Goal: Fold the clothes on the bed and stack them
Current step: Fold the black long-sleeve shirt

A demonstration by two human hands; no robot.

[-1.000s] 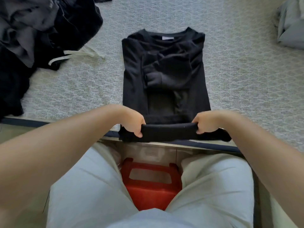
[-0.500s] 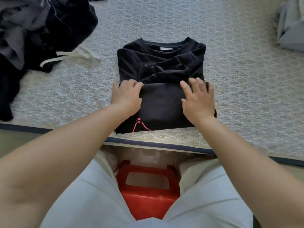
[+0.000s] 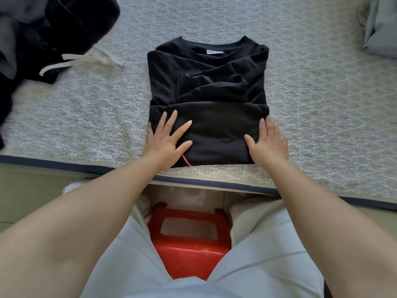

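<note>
Both hands flat now on the black shirt (image 3: 207,87), where a second ago gripping the rolled hem at the bed's near edge. Lies on the patterned bedspread (image 3: 322,104), close to the near border, collar away, sleeves crossed over the chest. Lower third brought up and laid over the middle since then; half a second back, palms higher on that flap, now slid down and outward to its corners. Left hand (image 3: 166,139) spread, fingers straight, pressing the flap's left side; right hand (image 3: 267,141) likewise flat, fingers together, on the right edge. Holding nothing, only smoothing. Probably one more fold toward the collar left, then stacking. Waiting unfolded: heap of dark clothes (image 3: 53,29) with pale drawstring (image 3: 71,63), far left. Grey cloth (image 3: 381,26) at far right, perhaps already folded. Thin red mark (image 3: 186,160) peeking out beside the left thumb.
</note>
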